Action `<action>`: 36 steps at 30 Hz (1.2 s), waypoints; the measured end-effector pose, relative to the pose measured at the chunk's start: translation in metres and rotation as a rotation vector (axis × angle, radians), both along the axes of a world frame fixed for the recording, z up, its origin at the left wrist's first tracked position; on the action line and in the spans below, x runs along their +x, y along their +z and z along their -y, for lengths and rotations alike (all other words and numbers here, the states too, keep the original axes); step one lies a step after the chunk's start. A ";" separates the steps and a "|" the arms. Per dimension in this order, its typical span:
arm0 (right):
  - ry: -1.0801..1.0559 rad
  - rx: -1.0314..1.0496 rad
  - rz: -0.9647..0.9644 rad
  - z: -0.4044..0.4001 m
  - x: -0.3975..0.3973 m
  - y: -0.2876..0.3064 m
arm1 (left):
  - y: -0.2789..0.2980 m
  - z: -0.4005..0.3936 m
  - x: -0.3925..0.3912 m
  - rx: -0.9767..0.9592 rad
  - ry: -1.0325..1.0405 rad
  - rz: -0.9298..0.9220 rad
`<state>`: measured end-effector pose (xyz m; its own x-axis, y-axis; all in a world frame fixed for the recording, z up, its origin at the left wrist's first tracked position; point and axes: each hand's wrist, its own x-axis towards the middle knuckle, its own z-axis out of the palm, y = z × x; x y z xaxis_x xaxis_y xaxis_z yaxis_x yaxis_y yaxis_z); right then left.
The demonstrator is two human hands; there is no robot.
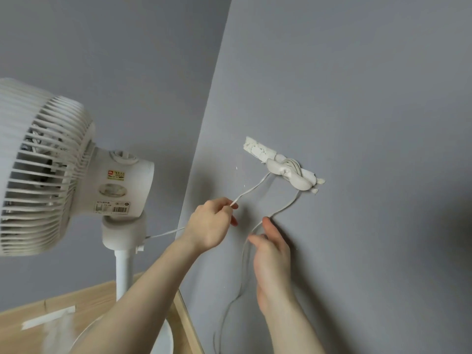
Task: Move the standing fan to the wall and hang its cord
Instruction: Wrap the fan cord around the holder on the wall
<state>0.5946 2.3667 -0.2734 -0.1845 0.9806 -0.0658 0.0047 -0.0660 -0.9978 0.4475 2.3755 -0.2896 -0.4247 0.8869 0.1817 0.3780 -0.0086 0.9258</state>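
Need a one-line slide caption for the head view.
Left hand pinches the thin white fan cord wound on the white wall hook; right hand touches the hanging strand beside the white standing fan.

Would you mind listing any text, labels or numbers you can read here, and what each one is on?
Nothing can be read with certainty.
Yellow sticker on the fan motor housing: has a red mark and print, too blurred to read.
White rating label lower on the housing: rows of small print and symbols, too small to read.
Wall, hook and cord: no text.
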 end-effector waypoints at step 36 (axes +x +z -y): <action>-0.014 0.492 0.047 0.027 0.054 0.027 | 0.077 -0.026 -0.026 -0.004 -0.039 0.237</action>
<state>0.6483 2.3398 -0.2464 -0.1792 0.8999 0.3977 0.0530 0.4125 -0.9094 0.4217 2.4016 -0.2125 -0.4202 0.9041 0.0778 0.1499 -0.0154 0.9886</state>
